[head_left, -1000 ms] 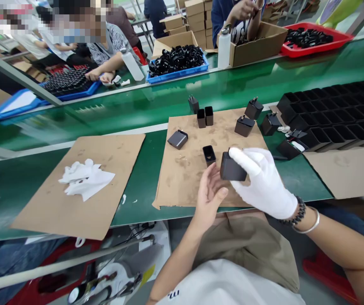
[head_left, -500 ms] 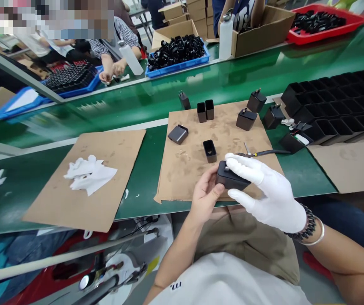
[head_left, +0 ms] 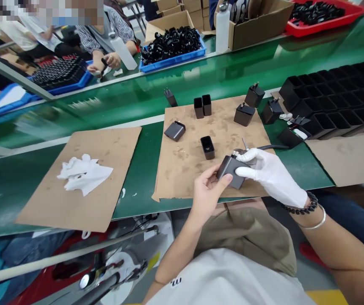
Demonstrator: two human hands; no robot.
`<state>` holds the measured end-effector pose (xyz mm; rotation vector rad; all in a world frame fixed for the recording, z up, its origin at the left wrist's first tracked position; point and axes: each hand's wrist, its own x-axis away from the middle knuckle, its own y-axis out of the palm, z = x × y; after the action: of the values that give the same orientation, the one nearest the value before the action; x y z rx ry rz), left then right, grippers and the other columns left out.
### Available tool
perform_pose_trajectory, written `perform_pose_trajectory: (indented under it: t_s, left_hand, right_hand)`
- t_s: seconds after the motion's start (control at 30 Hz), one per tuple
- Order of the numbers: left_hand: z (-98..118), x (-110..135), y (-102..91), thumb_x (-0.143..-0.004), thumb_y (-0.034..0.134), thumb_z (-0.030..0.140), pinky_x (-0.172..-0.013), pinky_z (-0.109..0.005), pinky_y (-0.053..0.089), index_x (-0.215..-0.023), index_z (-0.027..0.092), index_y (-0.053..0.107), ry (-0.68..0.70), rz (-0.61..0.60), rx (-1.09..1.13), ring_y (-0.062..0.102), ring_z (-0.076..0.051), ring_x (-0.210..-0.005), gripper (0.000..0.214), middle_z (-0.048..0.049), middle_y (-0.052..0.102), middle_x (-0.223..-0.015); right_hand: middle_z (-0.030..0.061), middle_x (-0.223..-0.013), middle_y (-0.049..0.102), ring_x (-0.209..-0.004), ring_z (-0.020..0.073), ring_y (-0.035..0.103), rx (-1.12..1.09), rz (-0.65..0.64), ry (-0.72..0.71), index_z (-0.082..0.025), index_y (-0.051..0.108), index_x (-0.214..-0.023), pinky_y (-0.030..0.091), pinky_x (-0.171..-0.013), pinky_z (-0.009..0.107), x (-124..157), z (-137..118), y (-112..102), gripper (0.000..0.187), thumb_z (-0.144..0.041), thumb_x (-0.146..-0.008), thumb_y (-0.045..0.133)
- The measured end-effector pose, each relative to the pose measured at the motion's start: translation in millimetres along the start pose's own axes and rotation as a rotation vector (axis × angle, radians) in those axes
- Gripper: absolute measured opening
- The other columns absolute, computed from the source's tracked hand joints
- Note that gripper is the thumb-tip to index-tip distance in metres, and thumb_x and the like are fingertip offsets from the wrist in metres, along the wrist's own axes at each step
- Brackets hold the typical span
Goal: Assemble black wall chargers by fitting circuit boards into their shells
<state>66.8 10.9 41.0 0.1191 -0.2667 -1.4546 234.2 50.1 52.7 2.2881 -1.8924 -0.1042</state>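
My left hand (head_left: 208, 190), bare, grips a black plug charger (head_left: 230, 171) by its left end. The charger is tilted above the front of a cardboard sheet (head_left: 182, 178), with metal prongs at its top. My right hand (head_left: 264, 169), in a white glove, pinches the charger's right side between thumb and fingers. Behind the gloved fingers lies a pair of pliers (head_left: 274, 147), mostly hidden. An open black case (head_left: 208, 147) stands just beyond the charger. Further left on the sheet lies another charger (head_left: 175, 131).
Two open cases (head_left: 202, 106) and some chargers (head_left: 244, 114) stand toward the back. Rows of black cases (head_left: 331, 101) fill the right. White cloth gloves (head_left: 85, 171) lie on the left cardboard. Across the green bench, a co-worker's hands (head_left: 106, 63) work near a blue tray (head_left: 174, 57).
The charger has turned in my hands, so its broad face and prongs show. My right thumb and fingers have closed onto its side. The view has shifted slightly.
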Motion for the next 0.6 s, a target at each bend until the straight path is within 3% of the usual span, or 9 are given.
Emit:
perform_pose_trajectory:
  t_s: [0.1, 0.2, 0.33, 0.47, 0.6]
  left_hand:
    - [11.8, 4.2, -1.2, -0.068, 0.095, 0.039, -0.084, -0.024, 0.060, -0.117, 0.023, 0.079, 0.179, -0.011, -0.145, 0.068, -0.019, -0.102, 0.053, -0.0078, 0.066, -0.119]
    - [21.5, 5.5, 0.8, -0.070, 0.095, 0.035, -0.069, -0.019, 0.057, -0.111, 0.024, 0.081, 0.313, 0.001, -0.230, 0.066, -0.015, -0.092, 0.044, -0.0069, 0.061, -0.116]
    - [25.7, 2.0, 5.1, -0.077, 0.089, 0.032, -0.063, -0.017, 0.053, -0.105, 0.022, 0.080, 0.328, 0.005, -0.226, 0.065, -0.013, -0.087, 0.031, -0.0060, 0.060, -0.111]
    - [28.2, 1.8, 7.0, -0.076, 0.090, 0.033, -0.065, -0.018, 0.055, -0.103, 0.021, 0.078, 0.315, 0.019, -0.206, 0.065, -0.012, -0.085, 0.031, -0.0055, 0.061, -0.112]
    - [33.6, 0.5, 4.1, -0.079, 0.088, 0.032, -0.066, -0.017, 0.056, -0.101, 0.022, 0.079, 0.274, 0.006, -0.134, 0.066, -0.010, -0.081, 0.026, -0.0035, 0.064, -0.109]
  right_hand:
    - [-0.0002, -0.095, 0.075, -0.080, 0.0141, 0.073, -0.276, -0.064, 0.213, -0.020, 0.064, -0.082, 0.064, -0.066, 0.024, 1.9, 0.1, 4.6, 0.035, -0.039, -0.072, 0.091]
    - [-0.0010, -0.094, 0.078, -0.086, 0.0132, 0.076, -0.540, -0.186, 0.334, -0.022, 0.071, -0.094, 0.067, -0.079, 0.025, 9.2, 11.3, 14.8, 0.021, -0.040, -0.086, 0.079]
    - [0.0028, -0.109, 0.080, -0.113, 0.0155, 0.075, -0.689, -0.305, 0.333, -0.019, 0.076, -0.109, 0.060, -0.102, 0.027, 14.4, 23.9, 22.7, 0.022, -0.036, -0.096, 0.069]
    - [0.0017, -0.112, 0.080, -0.123, 0.0096, 0.070, -0.729, -0.313, 0.349, -0.014, 0.076, -0.112, 0.052, -0.104, 0.016, 16.9, 22.3, 22.6, 0.020, -0.023, -0.099, 0.063]
    - [0.0031, -0.121, 0.079, -0.128, 0.0122, 0.068, -0.859, -0.276, 0.437, -0.017, 0.077, -0.112, 0.051, -0.110, 0.021, 23.4, 16.1, 30.8, 0.024, -0.028, -0.103, 0.058]
